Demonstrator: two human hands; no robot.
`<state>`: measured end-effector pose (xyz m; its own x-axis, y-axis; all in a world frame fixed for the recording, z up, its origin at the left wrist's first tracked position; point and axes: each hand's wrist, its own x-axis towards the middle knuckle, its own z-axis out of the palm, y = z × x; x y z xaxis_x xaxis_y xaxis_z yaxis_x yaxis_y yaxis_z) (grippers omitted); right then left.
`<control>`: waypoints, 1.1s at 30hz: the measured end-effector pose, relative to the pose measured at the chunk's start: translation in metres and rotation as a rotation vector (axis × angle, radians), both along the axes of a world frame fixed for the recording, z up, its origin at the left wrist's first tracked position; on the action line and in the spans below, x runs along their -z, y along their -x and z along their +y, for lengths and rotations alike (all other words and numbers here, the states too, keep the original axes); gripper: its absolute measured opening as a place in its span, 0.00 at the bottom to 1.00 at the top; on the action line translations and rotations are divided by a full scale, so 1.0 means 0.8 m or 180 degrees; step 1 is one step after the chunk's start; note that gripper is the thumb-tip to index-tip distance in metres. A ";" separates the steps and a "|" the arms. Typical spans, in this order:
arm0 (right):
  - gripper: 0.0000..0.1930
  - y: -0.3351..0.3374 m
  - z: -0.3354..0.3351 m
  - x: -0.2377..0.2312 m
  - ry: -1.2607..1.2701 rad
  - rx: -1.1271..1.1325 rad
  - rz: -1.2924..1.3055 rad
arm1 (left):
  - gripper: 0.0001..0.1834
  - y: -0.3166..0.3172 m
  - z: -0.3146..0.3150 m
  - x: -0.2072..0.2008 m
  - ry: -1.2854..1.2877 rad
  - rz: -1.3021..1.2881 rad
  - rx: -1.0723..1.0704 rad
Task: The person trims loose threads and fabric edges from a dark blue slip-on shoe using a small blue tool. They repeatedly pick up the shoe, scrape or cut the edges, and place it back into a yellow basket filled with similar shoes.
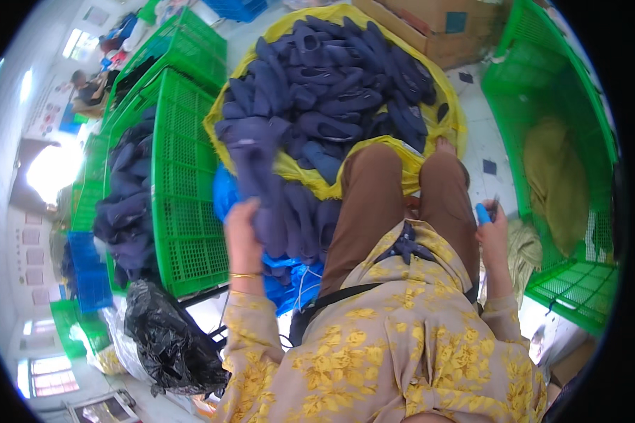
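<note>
Dark-blue shoe-shaped piece [252,151] sits at the left edge of the yellow bag [453,106], gripped in our left hand [242,229], while our right hand [494,229] is wrapped around a small tool [495,203], whose tip we should keep clear.

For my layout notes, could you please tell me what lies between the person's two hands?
In the head view, dark blue shoe-shaped pieces and brown-trousered legs lie between the left hand and the right hand.

The black bag [166,342] had a white bag [122,338] at its left, a blue crate [93,275] beyond it, a cardboard box [466,44] far forward-right.
</note>
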<state>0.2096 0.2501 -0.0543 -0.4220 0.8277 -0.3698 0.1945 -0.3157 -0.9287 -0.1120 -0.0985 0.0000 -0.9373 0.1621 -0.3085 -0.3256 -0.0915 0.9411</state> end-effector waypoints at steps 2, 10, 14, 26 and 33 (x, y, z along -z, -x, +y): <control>0.03 -0.004 0.010 0.007 -0.0018 0.0077 0.0043 | 0.12 0.057 -0.102 -0.032 -0.0418 0.0470 -0.0720; 0.06 -0.021 0.022 0.024 0.0026 0.0201 0.0119 | 0.23 0.108 -0.196 -0.046 -0.0487 0.1265 -0.0489; 0.06 -0.027 0.019 0.020 0.0034 0.0218 -0.0173 | 0.12 0.075 -0.123 0.131 0.0091 -0.0182 -0.0536; 0.05 -0.030 0.008 0.011 0.0030 0.0221 -0.0379 | 0.17 0.065 0.027 0.120 -0.0353 -0.0779 -0.0895; 0.06 -0.016 -0.004 0.006 -0.0008 0.0180 -0.0277 | 0.11 -0.035 0.128 -0.033 0.1732 0.2824 0.3091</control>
